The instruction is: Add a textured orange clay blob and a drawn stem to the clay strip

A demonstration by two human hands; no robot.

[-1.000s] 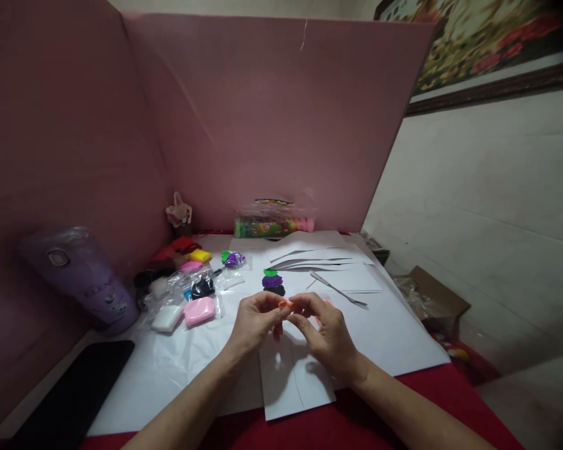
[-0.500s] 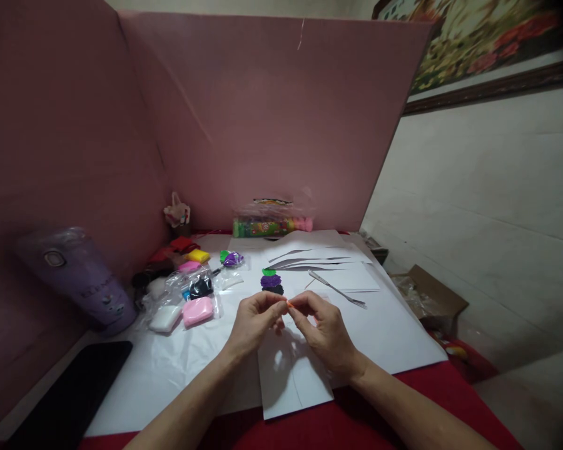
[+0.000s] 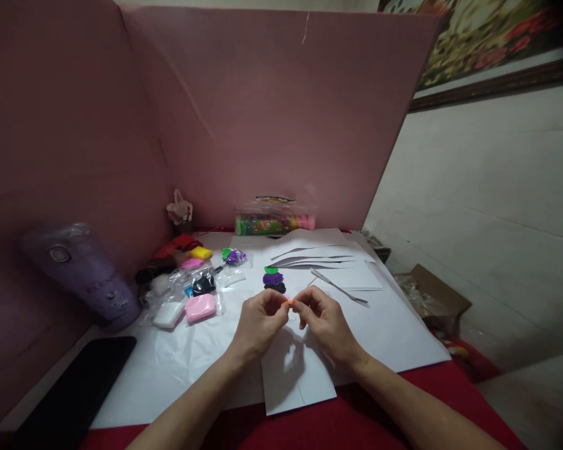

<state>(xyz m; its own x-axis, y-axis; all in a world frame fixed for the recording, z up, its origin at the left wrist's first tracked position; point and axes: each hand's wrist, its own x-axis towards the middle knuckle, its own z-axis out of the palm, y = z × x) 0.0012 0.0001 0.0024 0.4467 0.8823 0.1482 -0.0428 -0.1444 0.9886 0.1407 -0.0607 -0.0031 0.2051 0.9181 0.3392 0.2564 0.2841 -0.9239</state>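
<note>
My left hand (image 3: 258, 322) and my right hand (image 3: 323, 322) meet over a white sheet of paper (image 3: 295, 381). Between their fingertips they pinch a small orange clay piece (image 3: 288, 303). Just beyond the fingers lie green clay (image 3: 271, 270), purple clay (image 3: 273, 279) and black clay (image 3: 276, 288) in a row. A thin metal tool (image 3: 338, 288) rests on the paper to the right of them.
Bagged clay lumps, pink (image 3: 199, 307), white (image 3: 167, 314), yellow (image 3: 200, 253), lie at left. A purple bottle (image 3: 82, 275) and a black phone (image 3: 72, 390) sit further left. A clay pack (image 3: 272, 224) leans on the pink screen (image 3: 272, 112). A cardboard box (image 3: 434, 300) lies off the table, right.
Both hands stayed together, and the orange piece between the fingertips looks smaller and more rolled. The view shifted slightly.
</note>
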